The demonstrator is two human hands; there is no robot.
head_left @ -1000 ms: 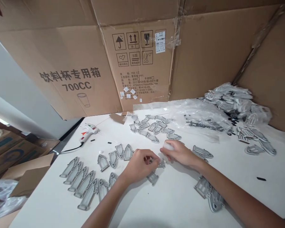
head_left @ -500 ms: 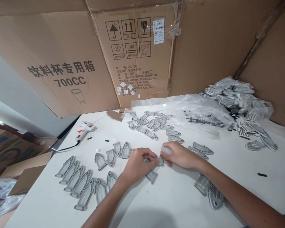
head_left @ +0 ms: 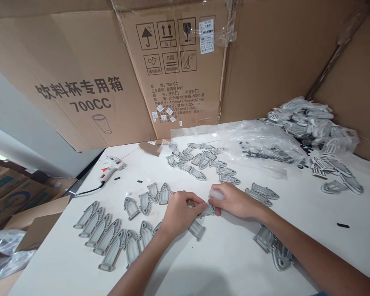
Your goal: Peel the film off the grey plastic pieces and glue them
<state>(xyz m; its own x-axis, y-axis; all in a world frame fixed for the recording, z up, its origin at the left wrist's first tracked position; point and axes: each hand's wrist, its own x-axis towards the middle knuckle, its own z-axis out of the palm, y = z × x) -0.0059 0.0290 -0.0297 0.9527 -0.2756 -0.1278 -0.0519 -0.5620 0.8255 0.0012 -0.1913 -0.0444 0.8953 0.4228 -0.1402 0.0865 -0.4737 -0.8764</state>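
1. Stretching out under everything is a white desk (head_left: 231, 255), with tall brown cardboard (head_left: 179, 90) standing along its back edge and on around its right side.
2. Past the left edge of the desk, boxes (head_left: 10, 199) sit low down.
3. A glue gun (head_left: 111, 169) lies near the back left corner. A clear bag (head_left: 262, 148) lies by the back edge, and a heap (head_left: 305, 119) of wrapped bits fills the back right corner.
4. The gray piece (head_left: 208, 211) is near the middle of the desk, well in from the left edge. It looks longest from left to right. One end is under fingers, so I cannot tell which way its tip points.
5. The left hand (head_left: 181, 211) has its thumb and finger pinched on that piece.
6. The right hand (head_left: 232, 200) has its fingers curled around a small cloudy bottle (head_left: 217, 194).
7. Near the left edge is a slanting row (head_left: 102, 235) of pieces, long and thin, with tips toward the back edge.
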